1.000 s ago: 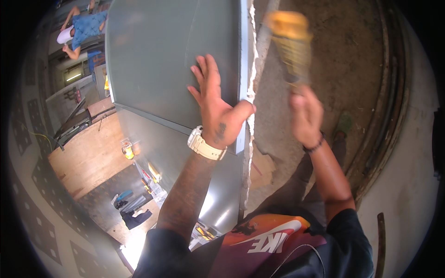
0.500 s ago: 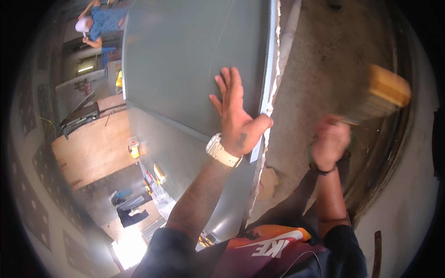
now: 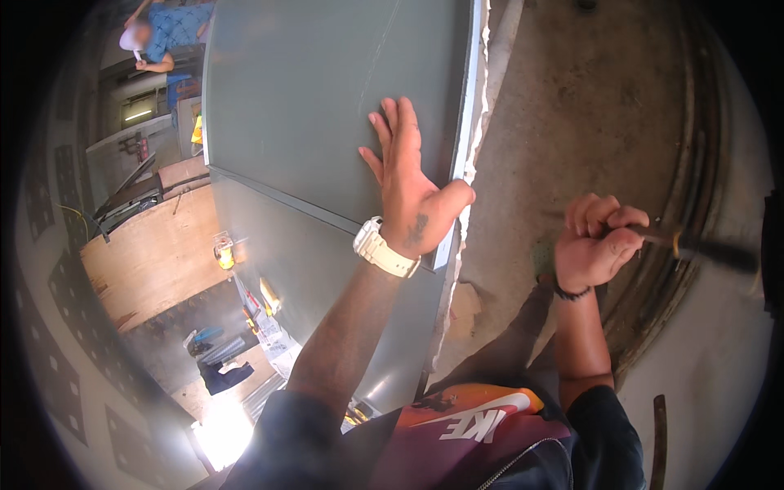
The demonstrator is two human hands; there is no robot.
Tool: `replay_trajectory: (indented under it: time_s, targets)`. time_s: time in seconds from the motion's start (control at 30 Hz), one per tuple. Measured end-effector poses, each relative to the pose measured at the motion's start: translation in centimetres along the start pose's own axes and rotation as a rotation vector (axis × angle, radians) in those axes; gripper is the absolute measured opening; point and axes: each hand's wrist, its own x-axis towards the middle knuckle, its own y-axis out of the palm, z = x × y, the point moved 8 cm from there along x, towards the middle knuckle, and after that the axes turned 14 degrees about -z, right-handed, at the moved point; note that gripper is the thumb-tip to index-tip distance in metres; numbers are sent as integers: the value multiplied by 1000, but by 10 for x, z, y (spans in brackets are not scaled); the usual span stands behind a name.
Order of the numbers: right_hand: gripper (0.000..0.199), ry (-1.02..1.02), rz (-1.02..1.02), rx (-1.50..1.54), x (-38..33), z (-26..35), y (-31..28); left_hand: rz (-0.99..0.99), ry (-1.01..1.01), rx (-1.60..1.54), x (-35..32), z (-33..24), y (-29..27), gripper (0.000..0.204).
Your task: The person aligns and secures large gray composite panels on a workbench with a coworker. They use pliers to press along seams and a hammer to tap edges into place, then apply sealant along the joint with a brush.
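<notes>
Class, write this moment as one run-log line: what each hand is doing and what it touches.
left hand: flat on grey panel | right hand: gripping tool handle, tool head out of view | bystander: top left

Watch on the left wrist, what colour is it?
Cream white watch, clearest in the head view.

I count one large grey metal panel [image 3: 327, 106], one cream wristwatch [image 3: 384, 249], one black wristband [image 3: 572, 291], and one dark-handled tool [image 3: 702, 251].
</notes>
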Motion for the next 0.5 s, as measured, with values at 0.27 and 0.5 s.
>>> replay_trajectory:
  time_s: [0.27,0.5]
  targets:
    - [21,-362,328,-1020,22,-62,-30,7,37,7,5,-4,3,118]
    - [31,-341,312,-787,42,-71,35,39,8,3,-3,0,4,117]
